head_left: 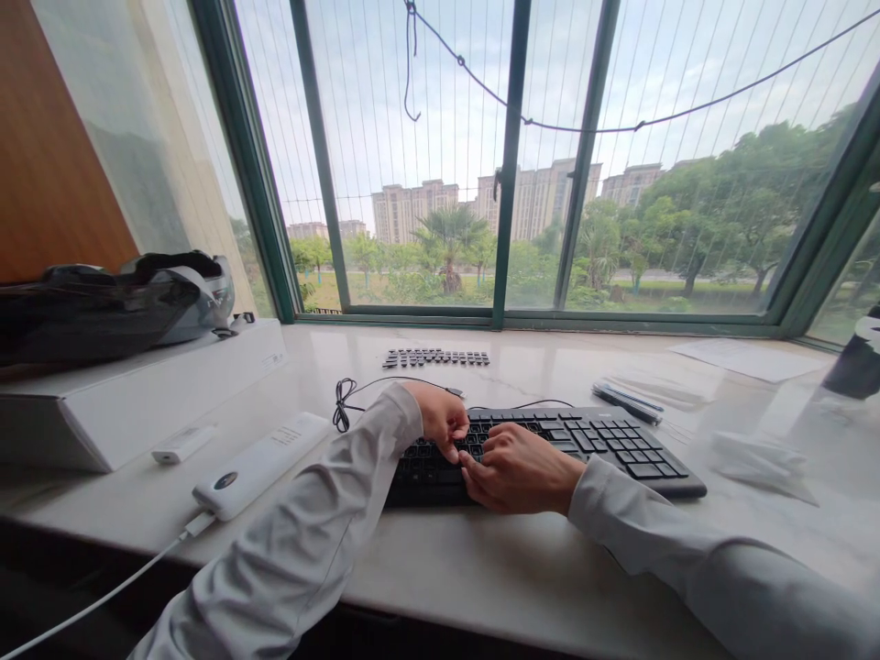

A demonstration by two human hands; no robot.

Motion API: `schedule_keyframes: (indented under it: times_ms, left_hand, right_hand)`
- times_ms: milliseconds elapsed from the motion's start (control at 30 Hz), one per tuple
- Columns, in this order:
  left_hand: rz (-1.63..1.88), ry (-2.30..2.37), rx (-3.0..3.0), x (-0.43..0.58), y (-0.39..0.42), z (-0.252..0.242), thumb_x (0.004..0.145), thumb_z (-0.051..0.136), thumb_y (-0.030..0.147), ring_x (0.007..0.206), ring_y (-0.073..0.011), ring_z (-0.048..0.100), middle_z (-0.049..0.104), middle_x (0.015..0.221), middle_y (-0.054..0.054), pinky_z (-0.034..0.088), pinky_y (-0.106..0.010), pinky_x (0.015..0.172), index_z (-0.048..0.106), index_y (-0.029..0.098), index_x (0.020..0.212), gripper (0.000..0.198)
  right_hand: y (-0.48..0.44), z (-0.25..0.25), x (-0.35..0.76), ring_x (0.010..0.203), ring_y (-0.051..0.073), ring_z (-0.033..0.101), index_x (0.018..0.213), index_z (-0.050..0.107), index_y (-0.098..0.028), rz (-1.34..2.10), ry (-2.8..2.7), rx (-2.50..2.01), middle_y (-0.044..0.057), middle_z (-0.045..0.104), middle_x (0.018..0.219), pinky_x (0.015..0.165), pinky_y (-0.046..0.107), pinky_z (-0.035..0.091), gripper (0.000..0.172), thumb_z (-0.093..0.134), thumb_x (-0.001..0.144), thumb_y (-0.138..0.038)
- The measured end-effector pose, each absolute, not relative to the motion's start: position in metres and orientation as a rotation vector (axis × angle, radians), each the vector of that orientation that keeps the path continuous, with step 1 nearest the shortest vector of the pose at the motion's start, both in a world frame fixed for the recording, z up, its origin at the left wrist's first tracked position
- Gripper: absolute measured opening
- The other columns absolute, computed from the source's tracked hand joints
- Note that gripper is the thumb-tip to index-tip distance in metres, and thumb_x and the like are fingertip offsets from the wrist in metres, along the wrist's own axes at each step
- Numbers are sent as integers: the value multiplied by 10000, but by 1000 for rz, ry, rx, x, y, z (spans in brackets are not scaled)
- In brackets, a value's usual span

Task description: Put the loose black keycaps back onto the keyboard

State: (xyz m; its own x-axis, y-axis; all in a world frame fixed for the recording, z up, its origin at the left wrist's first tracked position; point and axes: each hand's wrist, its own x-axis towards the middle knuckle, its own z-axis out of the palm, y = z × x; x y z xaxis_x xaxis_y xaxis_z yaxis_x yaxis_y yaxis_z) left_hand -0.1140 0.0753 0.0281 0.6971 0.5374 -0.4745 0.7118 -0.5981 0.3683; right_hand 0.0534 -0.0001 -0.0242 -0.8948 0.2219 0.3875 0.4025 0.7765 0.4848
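Note:
A black computer keyboard [622,445] lies on the pale windowsill counter. Its right side carries keycaps, while bare key sockets show on the left part around my hands. Over those sockets, my left hand [440,417] is closed, with thumb and fingers pinched together. My right hand [519,467] rests at the keyboard's near edge, its fingers curled and the fingertips close to the left ones. Whatever sits between the fingertips is too small or hidden to make out. Beyond the keyboard, loose black keycaps [436,357] are laid out in rows.
A coiled black cable [344,403] is left of the keyboard. Nearer me lie a white power bank [261,466] with a cord and a small white device [184,444]. A white box [171,390] bears a dark bag [116,307]. Pens [627,401] and plastic wrapping [760,463] lie right.

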Motion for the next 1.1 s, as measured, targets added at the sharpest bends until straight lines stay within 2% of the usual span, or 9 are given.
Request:
schedule_keyframes:
  times_ms: [133, 433, 533, 600, 700, 767, 833, 933, 1100]
  left_hand:
    - [-427, 977, 2335, -112, 76, 26, 495, 801, 436, 512, -99, 395, 438, 507, 73, 299, -254, 529, 434, 190, 601, 454]
    - [-281, 929, 2241, -124, 83, 30, 511, 799, 400, 526, -79, 389, 449, 538, 72, 324, -227, 538, 476, 177, 624, 409]
    - [-77, 1095, 2237, -136, 90, 35, 592, 762, 394, 501, -70, 380, 495, 571, 58, 338, -224, 523, 514, 170, 655, 340]
    - [63, 1404, 2247, -145, 96, 36, 646, 735, 364, 521, -76, 437, 567, 635, 33, 375, -218, 540, 573, 168, 696, 259]
    - [213, 1929, 2221, -158, 105, 33, 684, 714, 290, 750, -132, 588, 667, 848, -25, 447, -221, 685, 658, 189, 795, 160]
    - [253, 2145, 2165, -167, 110, 30, 693, 695, 244, 931, -195, 603, 671, 997, -72, 460, -264, 786, 680, 198, 851, 165]
    - [238, 2276, 2107, -175, 114, 26, 689, 686, 228, 1006, -248, 595, 654, 1080, -113, 469, -315, 820, 687, 195, 886, 200]
    - [168, 2375, 2049, -184, 119, 23, 703, 667, 282, 1033, -290, 595, 646, 1115, -152, 483, -356, 823, 689, 186, 914, 233]
    - [61, 2403, 2030, -192, 121, 21, 703, 657, 358, 1028, -342, 599, 680, 1010, -193, 488, -409, 819, 707, 152, 848, 257]
  right_hand:
    - [2, -27, 51, 381, 89, 380, 611, 565, -151, -816, -2659, -450, -4, 526, 422, 511, 299, 242, 318, 392, 873, -202]
    - [3, -32, 57, 440, 82, 436, 632, 590, -186, -736, -2435, -481, -46, 549, 462, 546, 298, 229, 264, 468, 863, -222]
    - [2, -29, 59, 445, 75, 439, 742, 647, -199, -741, -2339, -563, -51, 558, 474, 552, 293, 223, 218, 481, 876, -241]
    - [1, -28, 60, 459, 72, 455, 876, 673, -214, -710, -2350, -582, -52, 583, 500, 552, 288, 222, 193, 485, 883, -256]
    - [0, -28, 59, 440, 66, 441, 860, 683, -224, -631, -2472, -571, -46, 585, 493, 550, 286, 220, 232, 457, 896, -265]
    - [-1, -29, 58, 430, 66, 433, 802, 683, -222, -591, -2523, -588, -39, 582, 486, 550, 289, 219, 273, 433, 904, -263]
    - [-2, -29, 59, 442, 74, 455, 857, 687, -232, -575, -2535, -613, -35, 595, 504, 555, 289, 223, 279, 420, 914, -283]
    - [-3, -27, 62, 486, 100, 513, 1023, 665, -256, -555, -2592, -609, -27, 629, 553, 567, 289, 236, 319, 404, 927, -413]
    - [-4, -22, 66, 543, 147, 575, 1271, 538, -244, -466, -2741, -634, 18, 685, 644, 575, 282, 258, 633, 358, 847, -679]
